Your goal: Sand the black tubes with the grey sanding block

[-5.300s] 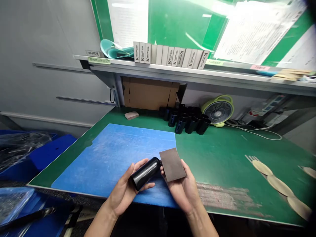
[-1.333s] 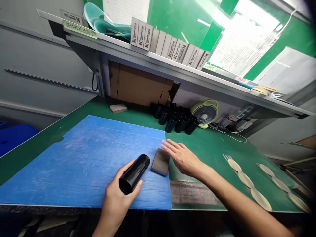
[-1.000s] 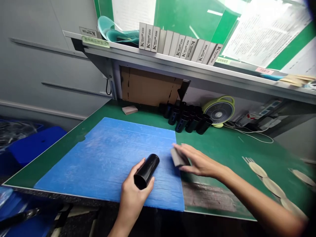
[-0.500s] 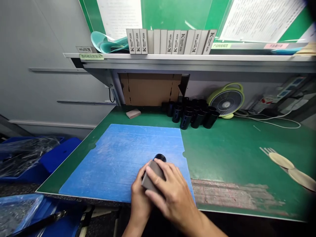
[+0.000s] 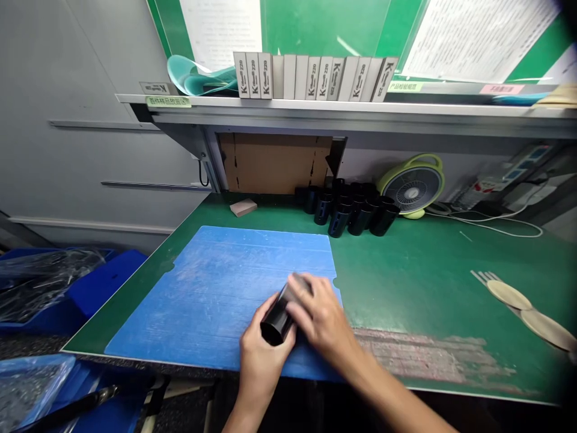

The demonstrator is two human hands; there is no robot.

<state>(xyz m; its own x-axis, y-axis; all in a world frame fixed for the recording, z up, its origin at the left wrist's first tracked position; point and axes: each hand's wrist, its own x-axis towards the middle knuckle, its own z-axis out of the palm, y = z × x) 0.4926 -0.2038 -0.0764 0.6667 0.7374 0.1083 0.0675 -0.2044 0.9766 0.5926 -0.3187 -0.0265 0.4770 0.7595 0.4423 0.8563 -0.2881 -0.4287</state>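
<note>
My left hand (image 5: 260,355) is wrapped round a glossy black tube (image 5: 276,322), tilted with its open end facing down toward me. My right hand (image 5: 323,313) grips a grey-brown sanding block (image 5: 298,291) and presses it along the tube's far upper side. Fingers cover much of the block, and the tube's far end is partly hidden. Both hands are above the lower right part of a scuffed blue mat (image 5: 216,288).
Several black tubes (image 5: 341,219) stand at the back beside a green fan (image 5: 411,186). A loose block (image 5: 243,208) lies behind the mat. Labelled 220 blocks (image 5: 311,78) line the shelf. At right lie pale oval pads (image 5: 509,294); blue bins (image 5: 103,282) sit left.
The sanding block has moved from the tube's near side to its far upper side, with my right hand shifting forward. The tube's open end now faces toward me.
</note>
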